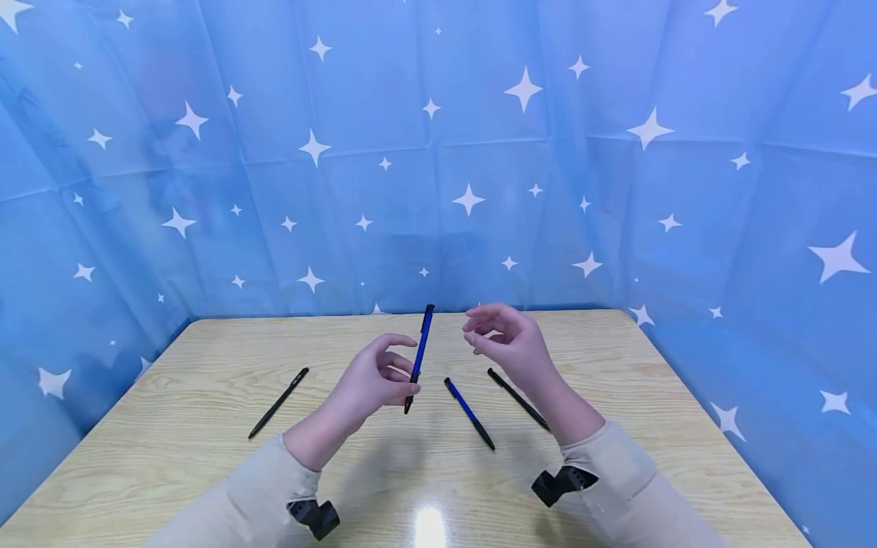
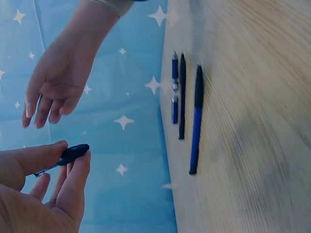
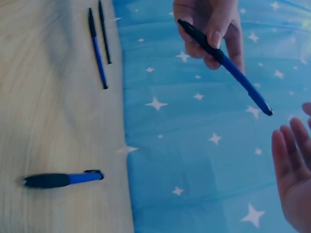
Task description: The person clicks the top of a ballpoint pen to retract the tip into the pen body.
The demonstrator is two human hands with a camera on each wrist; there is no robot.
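Observation:
My left hand [image 1: 366, 380] pinches a blue pen [image 1: 422, 342] near its black grip, above the table. The pen leans, with its black tip pointing down and its clip end up. In the right wrist view the thumb of the left hand [image 3: 226, 19] lies on the pen's black part. My right hand [image 1: 507, 339] is raised to the right of the pen's upper end, fingers loosely bent, with nothing in it. A second blue pen [image 1: 469, 411] with a black grip lies on the table between the hands.
The wooden table [image 1: 205, 472] also bears a black pen [image 1: 277, 403] at the left and a dark pen [image 1: 518, 399] partly behind the right forearm. In the left wrist view a blue and white pen [image 2: 174, 104] shows too. A star-patterned blue curtain [image 1: 384, 190] stands behind the table.

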